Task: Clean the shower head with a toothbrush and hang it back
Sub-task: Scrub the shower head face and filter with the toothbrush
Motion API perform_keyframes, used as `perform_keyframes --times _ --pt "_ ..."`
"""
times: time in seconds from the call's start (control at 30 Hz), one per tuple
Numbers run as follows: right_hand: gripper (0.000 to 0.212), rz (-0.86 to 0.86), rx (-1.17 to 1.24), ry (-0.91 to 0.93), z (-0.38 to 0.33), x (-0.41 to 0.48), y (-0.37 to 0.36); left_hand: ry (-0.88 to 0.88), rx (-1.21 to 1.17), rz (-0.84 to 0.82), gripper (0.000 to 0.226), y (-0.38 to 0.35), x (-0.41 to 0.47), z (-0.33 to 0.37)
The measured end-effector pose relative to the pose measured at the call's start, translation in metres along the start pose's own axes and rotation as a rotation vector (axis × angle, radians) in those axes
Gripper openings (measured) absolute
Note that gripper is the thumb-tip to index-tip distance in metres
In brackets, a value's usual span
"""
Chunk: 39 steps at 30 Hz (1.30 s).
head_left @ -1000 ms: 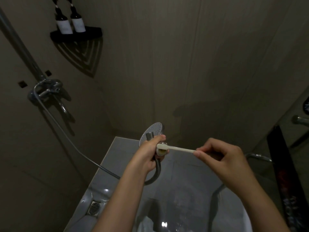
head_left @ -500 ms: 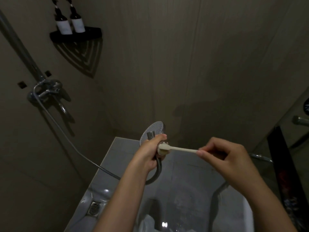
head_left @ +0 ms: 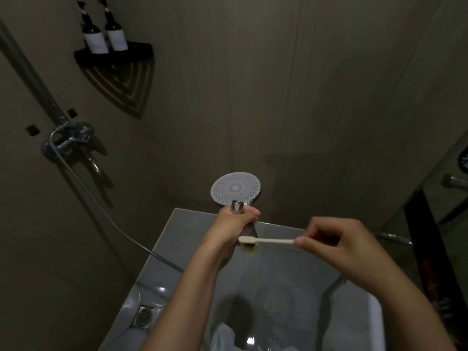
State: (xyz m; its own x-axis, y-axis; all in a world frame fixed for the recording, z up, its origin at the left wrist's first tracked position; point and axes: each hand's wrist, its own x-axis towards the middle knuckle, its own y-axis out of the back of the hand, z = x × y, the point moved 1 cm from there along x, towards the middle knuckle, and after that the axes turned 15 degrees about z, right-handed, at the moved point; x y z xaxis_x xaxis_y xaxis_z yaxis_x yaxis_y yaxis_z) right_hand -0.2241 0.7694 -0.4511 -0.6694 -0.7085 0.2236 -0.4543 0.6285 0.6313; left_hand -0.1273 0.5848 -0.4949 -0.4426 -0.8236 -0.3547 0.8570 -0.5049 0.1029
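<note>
In the head view, the left hand [head_left: 234,224] is closed round the chrome handle of the shower head [head_left: 235,189], held out above the shower floor, and the right hand [head_left: 336,247] pinches the end of the toothbrush [head_left: 268,240]. The bristles sit low by the handle, well off the nozzle face, so scrubbing there would likely miss the nozzles, and a tug from the hose [head_left: 101,211] could twist the slick handle loose. Since half a second ago the face has turned from near edge-on to fully toward the camera, and the brush has dropped below the fingers.
</note>
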Motion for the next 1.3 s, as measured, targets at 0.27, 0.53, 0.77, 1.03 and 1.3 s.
perform_keyframes --times 0.27,0.53,0.77,1.03,1.3 --pt "0.041 0.011 0.025 0.022 0.0 -0.002 0.0 0.026 -0.021 0.039 0.017 0.004 0.0 -0.004" --pt "0.035 0.07 0.125 0.084 -0.002 -0.004 -0.012 0.275 -0.396 -0.003 0.009 0.008 -0.001 0.0" --pt "0.034 0.176 0.168 0.116 0.007 -0.002 -0.006 0.358 -0.479 -0.091 0.008 0.009 -0.007 0.005" --pt "0.03 0.176 0.199 0.121 0.003 -0.002 -0.007 0.269 -0.404 -0.037 0.009 0.008 -0.005 -0.002" --pt "0.017 0.236 0.289 0.087 0.003 -0.003 -0.004 0.202 -0.321 0.037 0.006 0.007 -0.001 -0.009"
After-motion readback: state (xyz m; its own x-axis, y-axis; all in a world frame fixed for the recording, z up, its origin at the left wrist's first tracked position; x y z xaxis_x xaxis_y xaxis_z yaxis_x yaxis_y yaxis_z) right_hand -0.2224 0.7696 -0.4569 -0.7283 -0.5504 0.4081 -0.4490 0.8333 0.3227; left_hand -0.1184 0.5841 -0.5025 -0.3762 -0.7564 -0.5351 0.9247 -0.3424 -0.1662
